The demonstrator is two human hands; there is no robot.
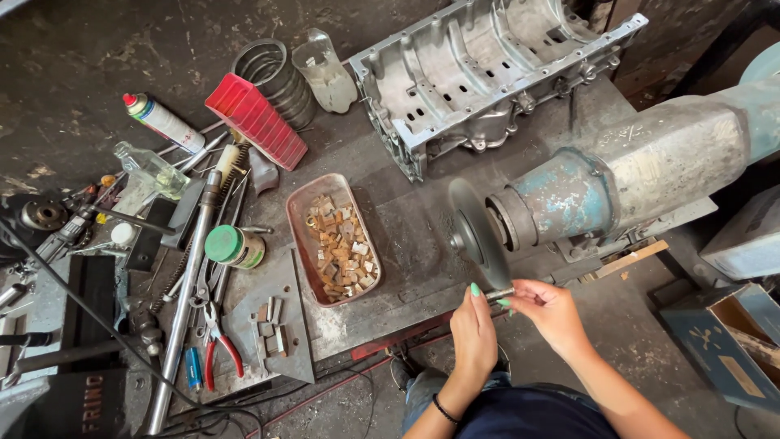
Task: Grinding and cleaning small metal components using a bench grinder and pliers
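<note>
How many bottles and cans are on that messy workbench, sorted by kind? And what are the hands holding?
Spray can: 1
Clear glass bottle: 1
Green-lidded jar: 1
Cut plastic bottle: 1
Total: 4
The left hand and right hand together hold a small metal piece at the grinding wheel.

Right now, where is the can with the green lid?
The can with the green lid lies left of middle on the workbench, between a long metal bar and the tray of small blocks.

head camera looks down, close overhead.
</note>
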